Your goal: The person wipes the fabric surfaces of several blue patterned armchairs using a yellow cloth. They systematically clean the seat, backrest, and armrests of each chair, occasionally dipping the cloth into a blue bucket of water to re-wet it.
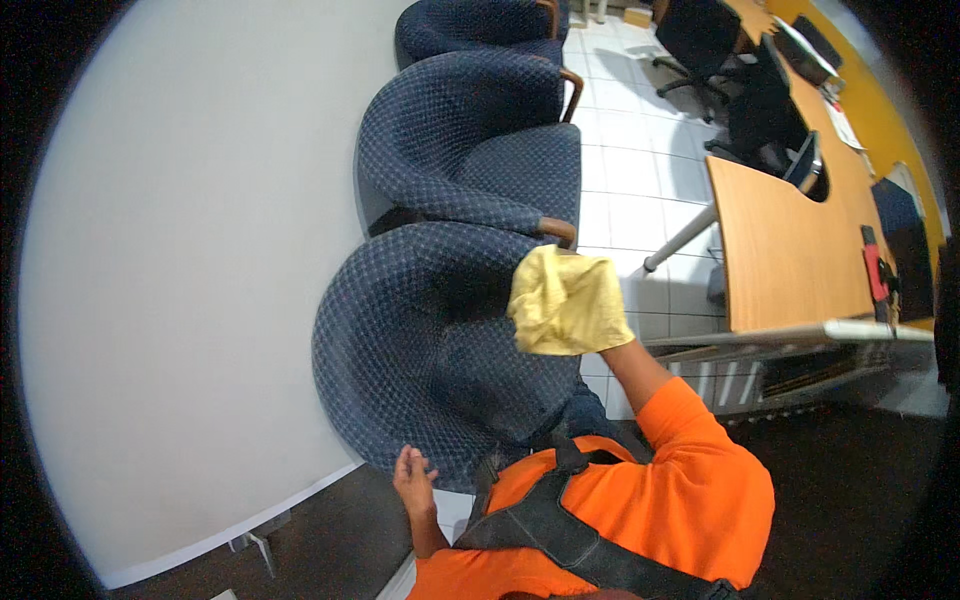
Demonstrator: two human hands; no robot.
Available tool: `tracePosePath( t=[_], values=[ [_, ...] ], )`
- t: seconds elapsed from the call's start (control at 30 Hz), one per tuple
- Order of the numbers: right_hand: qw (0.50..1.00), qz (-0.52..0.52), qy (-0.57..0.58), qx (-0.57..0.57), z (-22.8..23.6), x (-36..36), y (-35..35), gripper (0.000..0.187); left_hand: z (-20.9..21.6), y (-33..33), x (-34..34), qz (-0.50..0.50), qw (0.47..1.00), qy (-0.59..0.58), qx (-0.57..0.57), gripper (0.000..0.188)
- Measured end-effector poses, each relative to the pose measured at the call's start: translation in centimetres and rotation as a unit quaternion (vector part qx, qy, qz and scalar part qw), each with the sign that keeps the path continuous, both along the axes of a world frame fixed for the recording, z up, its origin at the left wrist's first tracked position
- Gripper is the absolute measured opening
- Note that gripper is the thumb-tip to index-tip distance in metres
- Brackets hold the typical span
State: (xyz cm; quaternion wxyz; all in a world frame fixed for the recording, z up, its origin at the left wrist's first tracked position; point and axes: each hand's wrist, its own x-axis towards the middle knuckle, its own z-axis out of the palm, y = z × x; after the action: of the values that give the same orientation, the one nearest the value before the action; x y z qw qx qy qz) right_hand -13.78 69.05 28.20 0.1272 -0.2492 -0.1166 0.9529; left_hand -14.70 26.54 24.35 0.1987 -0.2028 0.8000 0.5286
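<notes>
A yellow cloth (568, 302) covers my right hand, which carries it at the far right side of the nearest blue patterned armchair (370, 340), by a wooden armrest tip (557, 231). The cloth hides the fingers of that hand. Whether it touches the armrest beneath cannot be told. My left hand (414, 478) is empty, its fingers apart and slightly bent, against or just over the chair's near left edge. My two orange sleeves and a black strap harness show at the bottom.
Two more blue armchairs (470, 130) line up beyond, along a pale wall (200, 270). To the right, past white floor tiles (615, 210), stands a wooden desk (790, 250) with a metal leg. Black office chairs (700, 45) are farther back.
</notes>
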Motion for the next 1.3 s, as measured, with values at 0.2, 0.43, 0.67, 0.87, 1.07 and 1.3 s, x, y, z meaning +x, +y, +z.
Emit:
tracePosePath(
  t=[0.2, 0.43, 0.67, 0.87, 1.07, 1.3],
  values=[
    [0.991, 0.023, 0.125, -0.038, -3.8, -2.9, 11.5, 0.056, 0.7, 7.3, -1.8, -0.103, 0.993, -0.021, -0.044, 0.053],
    [0.993, -0.023, 0.043, 0.106, -11.3, -5.9, 15.5, 0.054, 1.8, 9.1, -2.6, -0.07, 0.994, -0.01, -0.08, 0.051],
    [0.998, -0.038, 0.035, 0.024, -9.3, -10.6, 17.3, 0.067, 1.5, 8.6, 1.3, 0.05, 0.998, -0.024, -0.023, 0.054],
    [0.988, -0.055, 0.14, 0.044, -3.9, -12.4, 18.8, 0.065, 1.1, 8.5, 2.0, 0.108, 0.994, -0.01, 0.004, 0.059],
    [0.967, -0.137, 0.108, 0.186, -1.4, -9.3, 21.3, 0.052, -0.4, 8.7, 0.3, 0.088, 0.995, 0.0, 0.042, 0.057],
    [0.971, -0.179, 0.107, 0.113, 0.2, 0.7, 22.6, 0.045, -0.9, 7.2, -0.9, 0.034, 0.994, 0.088, 0.046, 0.052]
  ],
)
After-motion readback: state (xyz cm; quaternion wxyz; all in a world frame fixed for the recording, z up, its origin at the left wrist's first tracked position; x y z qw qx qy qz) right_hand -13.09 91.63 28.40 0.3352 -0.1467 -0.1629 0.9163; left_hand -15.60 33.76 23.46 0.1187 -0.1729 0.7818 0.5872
